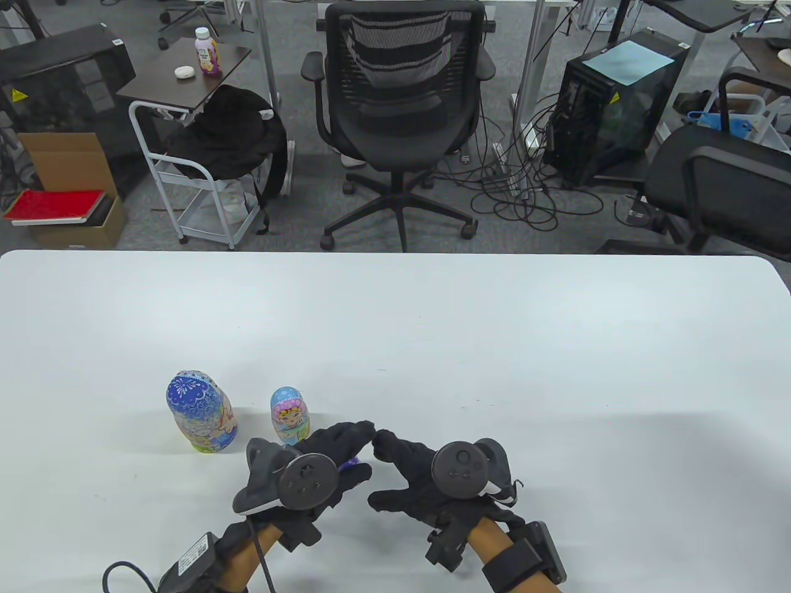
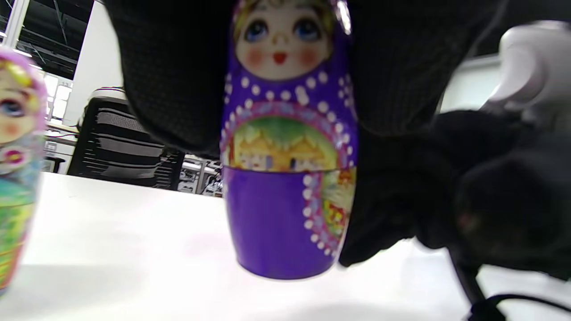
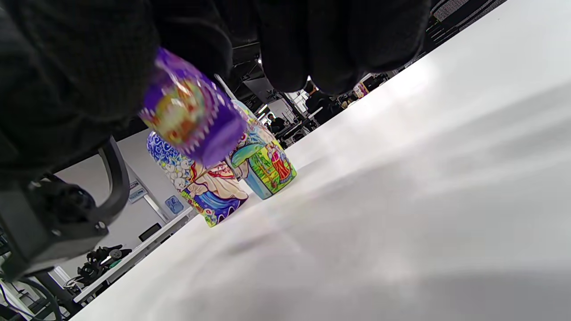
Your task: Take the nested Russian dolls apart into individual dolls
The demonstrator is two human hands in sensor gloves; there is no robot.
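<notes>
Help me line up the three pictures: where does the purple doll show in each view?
Table view: purple doll, a sliver between both hands, bottom centre.
Left wrist view: purple doll, centre, upright, gloved fingers around its head.
Right wrist view: purple doll, upper left, tilted.
Shared landmark: light blue doll.

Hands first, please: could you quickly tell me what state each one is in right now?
Left hand: grips the purple doll by its upper half.
Right hand: fingertips meet the left hand's; a grip on the doll cannot be told.
</notes>
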